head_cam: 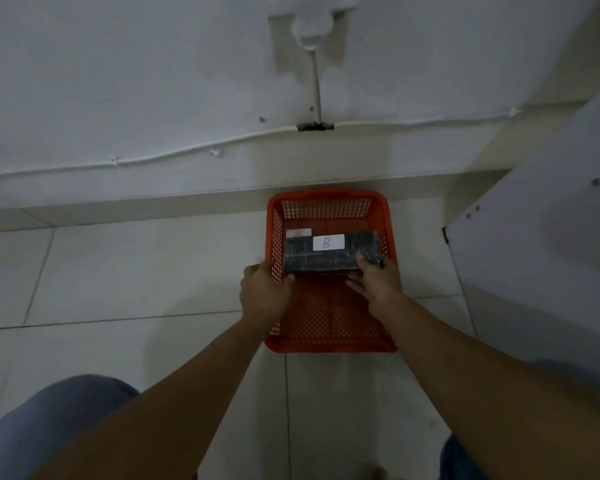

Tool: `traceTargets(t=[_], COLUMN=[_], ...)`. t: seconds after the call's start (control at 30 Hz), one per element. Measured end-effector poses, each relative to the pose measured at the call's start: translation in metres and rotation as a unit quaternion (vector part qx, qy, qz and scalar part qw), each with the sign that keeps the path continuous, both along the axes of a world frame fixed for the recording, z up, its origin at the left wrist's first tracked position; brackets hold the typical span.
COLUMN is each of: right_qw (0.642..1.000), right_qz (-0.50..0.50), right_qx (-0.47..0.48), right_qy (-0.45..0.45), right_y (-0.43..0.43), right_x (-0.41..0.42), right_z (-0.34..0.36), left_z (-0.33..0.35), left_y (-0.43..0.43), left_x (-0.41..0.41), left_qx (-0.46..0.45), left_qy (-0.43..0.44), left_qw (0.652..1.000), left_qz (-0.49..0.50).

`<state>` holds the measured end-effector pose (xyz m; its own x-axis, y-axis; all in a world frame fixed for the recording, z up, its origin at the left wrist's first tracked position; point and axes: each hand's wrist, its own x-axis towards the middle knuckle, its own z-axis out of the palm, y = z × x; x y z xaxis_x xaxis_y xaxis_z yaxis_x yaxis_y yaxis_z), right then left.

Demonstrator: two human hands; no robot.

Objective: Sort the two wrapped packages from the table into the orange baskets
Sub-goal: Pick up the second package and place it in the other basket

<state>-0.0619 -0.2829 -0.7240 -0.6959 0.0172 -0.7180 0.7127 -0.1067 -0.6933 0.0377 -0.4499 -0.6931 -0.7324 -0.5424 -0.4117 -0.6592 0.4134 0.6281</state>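
An orange mesh basket [329, 337] stands on the tiled floor against the wall. A dark wrapped package [326, 259] with a white label marked "B" is held level inside the basket, over its far half. My left hand [265, 292] grips the package's left end, its fingers outside the basket's left wall. My right hand [376, 280] grips the right near corner. A small pale label [298, 233] shows on the basket floor behind the package. Only one basket and one package are in view.
A white wall [187, 81] with a cable and a pipe rises just behind the basket. A white cabinet or panel [551, 220] stands at the right. My knees in blue jeans [49, 427] show at the bottom, left and right.
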Motion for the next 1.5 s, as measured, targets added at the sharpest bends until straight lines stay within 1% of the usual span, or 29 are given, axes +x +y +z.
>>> traceTargets(t=[0.07,0.17,0.3,0.4,0.47,0.57,0.67,0.8,0.93,1.07,1.13,1.2,1.27,1.3,1.33,1.4,1.5], right_qw=[1.0,1.0,1.0,0.999,0.999,0.997,0.988,0.97,0.956,0.946,0.92,0.867,0.806,0.783,0.768,0.755,0.752], right_qz=[-0.001,0.0,0.002,-0.001,0.004,0.031,0.064,0.127,0.169,0.194,0.224,0.276,0.344,0.38,0.408,0.436,0.441], right_qx=[0.008,0.023,0.029,0.034,0.044,0.077,0.138,0.203,0.235,0.246,0.303,0.381,0.425,0.434,0.439,0.443,0.445], right_qy=[-0.001,-0.001,-0.005,-0.01,-0.007,0.004,0.022,0.032,0.047,0.08,0.104,0.164,0.226,0.232,0.226,0.209,0.204], right_y=[-0.004,-0.007,-0.004,0.0,0.002,0.001,-0.003,-0.004,-0.002,-0.002,-0.003,-0.005,-0.006,-0.007,-0.007,-0.005,-0.003], right_x=[0.005,0.01,0.01,0.009,0.008,0.007,0.007,0.012,0.013,0.014,0.02,0.03,0.04,0.042,0.044,0.043,0.043], right_z=[-0.014,-0.028,-0.038,-0.043,-0.046,-0.053,-0.059,-0.06,-0.061,-0.052,-0.046,-0.04,-0.038,-0.039,-0.04,-0.041,-0.041], left_z=[-0.007,-0.013,-0.017,-0.02,-0.023,-0.031,-0.04,-0.049,-0.055,-0.057,-0.058,-0.06,-0.063,-0.064,-0.066,-0.067,-0.068], left_y=[0.005,0.008,0.013,0.02,0.025,0.03,0.036,0.045,0.048,0.048,0.048,0.046,0.046,0.047,0.047,0.048,0.048], left_x=[0.002,0.002,0.004,0.004,0.003,0.0,-0.001,0.001,0.001,-0.004,-0.007,-0.009,-0.009,-0.009,-0.008,-0.008,-0.008], left_qx=[-0.036,-0.055,-0.129,-0.152,-0.152,-0.131,-0.115,-0.122,-0.136,-0.13,-0.124,-0.123,-0.122,-0.125,-0.127,-0.128,-0.125], left_qy=[0.001,0.009,0.027,0.058,0.071,0.04,-0.001,-0.055,-0.084,-0.09,-0.09,-0.098,-0.115,-0.126,-0.137,-0.146,-0.145], left_qw=[0.999,0.998,0.989,0.981,0.976,0.972,0.969,0.96,0.952,0.957,0.959,0.959,0.955,0.953,0.95,0.948,0.947], left_qz=[-0.014,-0.029,-0.067,-0.102,-0.14,-0.191,-0.217,-0.245,-0.262,-0.244,-0.237,-0.238,-0.243,-0.247,-0.25,-0.252,-0.257])
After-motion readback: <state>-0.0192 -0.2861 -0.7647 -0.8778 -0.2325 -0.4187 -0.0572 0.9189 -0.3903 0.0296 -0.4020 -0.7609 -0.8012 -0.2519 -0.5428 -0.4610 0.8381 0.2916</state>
